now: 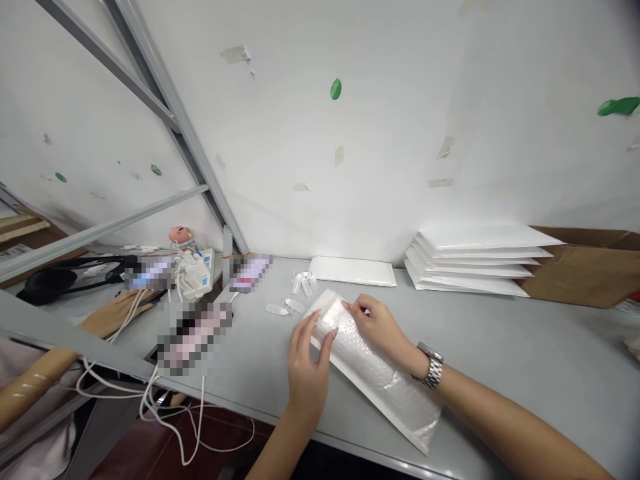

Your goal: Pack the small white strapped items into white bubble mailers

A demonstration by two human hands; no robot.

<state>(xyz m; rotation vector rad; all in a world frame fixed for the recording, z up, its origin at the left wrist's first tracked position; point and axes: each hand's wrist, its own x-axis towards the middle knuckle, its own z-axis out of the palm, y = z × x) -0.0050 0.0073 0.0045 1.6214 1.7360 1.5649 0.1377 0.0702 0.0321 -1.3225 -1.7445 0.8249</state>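
A white bubble mailer [383,377] lies slantwise on the grey table, its flap end pointing away to the left. My left hand [307,360] is at the near edge of that end, fingertips and thumb closed on it. With thumb and fingers pinched, my right hand [375,327] holds the opposite edge near the flap; its wrist wears a metal watch [433,365]. Just beyond the mailer lie small white tags [294,305], and a bunch of similar tags [303,283] sits behind them. Whether anything is inside the mailer cannot be seen.
Flat against the wall lies another white mailer [353,271]. A stack of white mailers [475,260] stands at right beside a brown cardboard box [585,267]. Left are blurred phones [197,337], white cables [193,427], a metal frame [200,173] and another person's hand [117,313].
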